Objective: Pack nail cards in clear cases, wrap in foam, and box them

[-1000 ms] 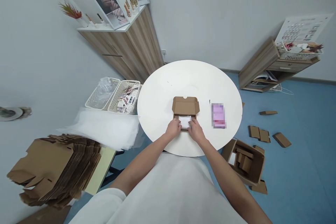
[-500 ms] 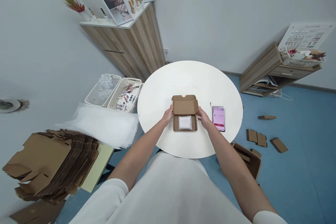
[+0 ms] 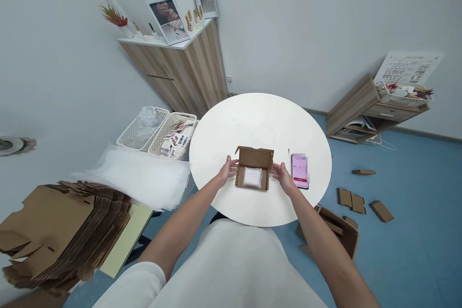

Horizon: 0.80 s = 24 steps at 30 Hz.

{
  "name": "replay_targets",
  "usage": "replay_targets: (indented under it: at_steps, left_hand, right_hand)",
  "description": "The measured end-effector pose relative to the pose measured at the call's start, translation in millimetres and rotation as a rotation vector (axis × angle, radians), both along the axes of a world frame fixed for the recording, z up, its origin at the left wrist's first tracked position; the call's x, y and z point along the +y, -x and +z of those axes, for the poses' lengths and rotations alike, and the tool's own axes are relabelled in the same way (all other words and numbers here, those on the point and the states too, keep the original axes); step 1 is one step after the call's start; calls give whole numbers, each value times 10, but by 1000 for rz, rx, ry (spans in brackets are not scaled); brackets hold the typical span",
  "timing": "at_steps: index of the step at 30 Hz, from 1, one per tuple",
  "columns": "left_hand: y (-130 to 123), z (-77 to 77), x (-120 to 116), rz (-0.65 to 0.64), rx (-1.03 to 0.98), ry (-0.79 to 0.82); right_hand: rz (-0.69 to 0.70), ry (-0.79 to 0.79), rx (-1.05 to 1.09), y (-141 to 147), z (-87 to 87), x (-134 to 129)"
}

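A small brown cardboard box sits on the white round table, its lid standing up at the back. Inside lies a white wrapped packet. On the box's left side is my left hand, fingers stretched out and thumb raised. My right hand is at the right side, fingers apart and pointing at the box wall. Both hands are open; whether their fingertips touch the cardboard I cannot tell. Just right of my right hand lies a phone with a lit pink screen.
Left of the table are two white baskets, a stack of white sheets and a pile of flat brown cardboard. Several small boxes lie on the blue floor at right, near a larger open carton. Cabinets stand behind.
The box lid has swung from leaning back to more upright. My hands have slid down from the lid's edges to beside the box, and their fingers have spread. The camera view has tilted upward.
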<state>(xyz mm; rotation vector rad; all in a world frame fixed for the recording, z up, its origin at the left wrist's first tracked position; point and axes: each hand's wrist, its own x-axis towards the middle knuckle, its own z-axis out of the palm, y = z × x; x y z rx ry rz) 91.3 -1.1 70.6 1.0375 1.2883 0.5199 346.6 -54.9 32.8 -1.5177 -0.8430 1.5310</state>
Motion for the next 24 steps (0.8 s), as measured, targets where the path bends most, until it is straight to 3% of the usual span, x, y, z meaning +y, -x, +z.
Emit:
replay_targets:
  at_steps: [7,13,15,20,24]
  left_hand:
    - [145,-70,-36,-125,5,50]
    - [112,-197,-149,-207,84,-69]
    - [104,-269,-205,-223,130,-111]
    - [124,-463,-309,-145,392,-161]
    - [97,-547,-358,-172,471,-157]
  right_hand:
    - [105,30,-77,8,191,-139]
    - [221,11,-134,95,341,-273]
    - [218,10,-140,133,279,-320]
    - [10,125,-273,205,-61,-427]
    - [-44,165,-266,249,-227,-456]
